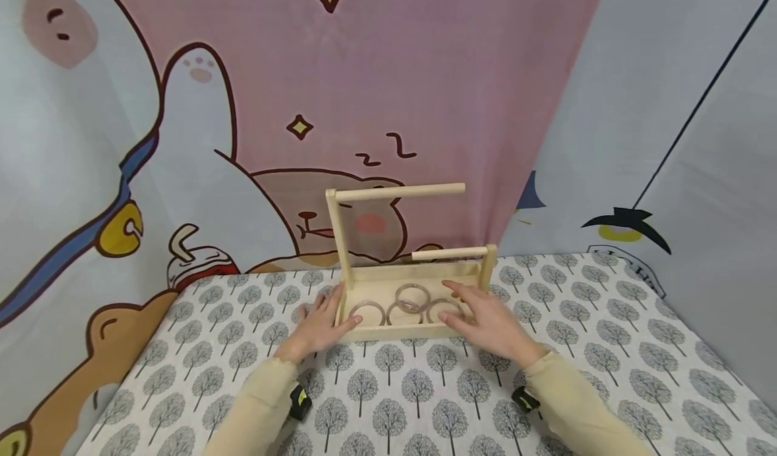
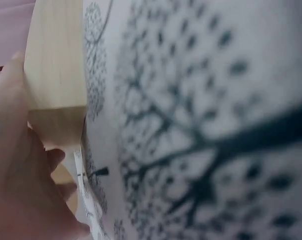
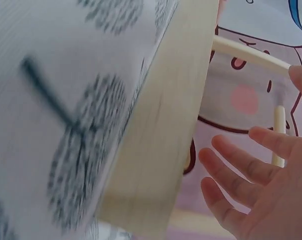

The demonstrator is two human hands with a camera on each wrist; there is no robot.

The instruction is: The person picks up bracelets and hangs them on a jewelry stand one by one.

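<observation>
A pale wooden display rack (image 1: 413,332) stands on the table: a shallow tray with a tall post at the left and a short one at the right, each bearing a horizontal rod. Several translucent pinkish bangles (image 1: 408,305) lie in the tray, one overlapping others. My left hand (image 1: 317,326) grips the tray's left front corner, thumb over the front edge, fingers along the outer side. Over the tray's right part is my right hand (image 1: 488,321), holding nothing, fingers spread near the rightmost bangle. In the right wrist view its fingers (image 3: 235,175) are extended behind the front wall (image 3: 155,130).
The tall post's upper rod (image 1: 400,191) reaches right above the tray; the lower rod (image 1: 450,253) points left from the short post. A tree-print cloth (image 1: 388,415) covers the table. Behind hangs a cartoon curtain (image 1: 425,71).
</observation>
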